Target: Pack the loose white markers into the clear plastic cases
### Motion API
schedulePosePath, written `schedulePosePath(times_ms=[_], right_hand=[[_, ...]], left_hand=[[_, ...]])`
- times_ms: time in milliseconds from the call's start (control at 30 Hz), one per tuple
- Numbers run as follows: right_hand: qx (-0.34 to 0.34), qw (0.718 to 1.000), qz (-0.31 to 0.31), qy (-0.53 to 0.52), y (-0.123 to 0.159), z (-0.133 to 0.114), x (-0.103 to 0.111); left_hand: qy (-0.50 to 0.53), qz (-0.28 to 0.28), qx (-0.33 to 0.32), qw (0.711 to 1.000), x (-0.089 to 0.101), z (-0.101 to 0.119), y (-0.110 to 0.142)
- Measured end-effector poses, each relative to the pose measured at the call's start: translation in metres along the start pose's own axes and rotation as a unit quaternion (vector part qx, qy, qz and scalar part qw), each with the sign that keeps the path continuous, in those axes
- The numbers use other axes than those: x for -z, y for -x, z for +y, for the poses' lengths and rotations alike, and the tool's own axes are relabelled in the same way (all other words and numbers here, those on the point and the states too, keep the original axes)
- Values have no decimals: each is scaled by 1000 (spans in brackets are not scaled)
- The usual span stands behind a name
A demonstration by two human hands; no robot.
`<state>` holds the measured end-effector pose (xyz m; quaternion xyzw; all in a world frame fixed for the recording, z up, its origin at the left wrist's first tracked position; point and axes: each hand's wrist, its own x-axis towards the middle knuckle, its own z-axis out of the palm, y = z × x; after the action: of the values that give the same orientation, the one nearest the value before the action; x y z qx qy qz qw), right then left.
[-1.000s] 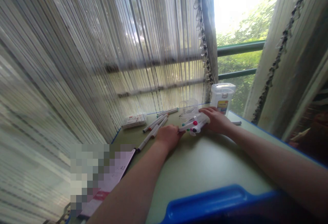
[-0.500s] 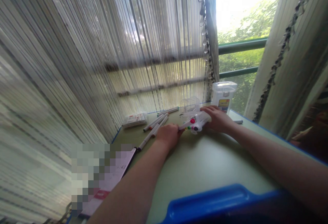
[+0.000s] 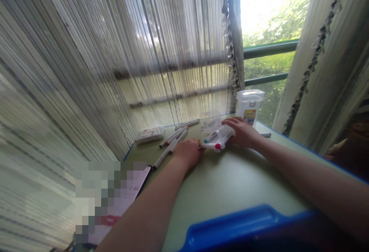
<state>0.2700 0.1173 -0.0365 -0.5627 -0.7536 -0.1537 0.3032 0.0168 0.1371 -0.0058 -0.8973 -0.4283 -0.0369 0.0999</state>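
Observation:
A clear plastic case [image 3: 225,133] with its see-through lid [image 3: 210,118] raised at the back sits on the table. My right hand [image 3: 243,132] is closed round its right side. A white marker with a red end [image 3: 210,146] lies across the near edge of the case. My left hand [image 3: 188,153] is closed at the marker's left end, with its fingertips partly hidden. Inside the case shows a white marker with a teal end [image 3: 211,136]. Several loose white markers [image 3: 173,140] lie just beyond and left of my left hand.
A tall clear container [image 3: 250,106] stands behind my right hand, with another marker [image 3: 265,134] beside it. At the far left corner lies a flat clear box [image 3: 149,134]. A phone-like screen [image 3: 127,196] lies left of my left forearm. A blue chair back [image 3: 236,221] rises in front.
The red-ended marker has come down to the case's near edge. The green and black marker ends seen below it before are now out of sight. The view has shifted slightly.

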Motion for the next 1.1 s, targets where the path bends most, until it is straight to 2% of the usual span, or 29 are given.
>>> schedulePosePath(times_ms=[167,467,1100], right_hand=[[8,1000,-5,14,0,1,-1],[0,1000,4,11,0,1,-1],[-4,1000,0,-2,-1,1,0]], left_hand=[[3,-5,-20,1000,-1,-1,0],[13,3,-16,1000,-6,-3,-1],[0,-4,-12,1000,1,1,1]])
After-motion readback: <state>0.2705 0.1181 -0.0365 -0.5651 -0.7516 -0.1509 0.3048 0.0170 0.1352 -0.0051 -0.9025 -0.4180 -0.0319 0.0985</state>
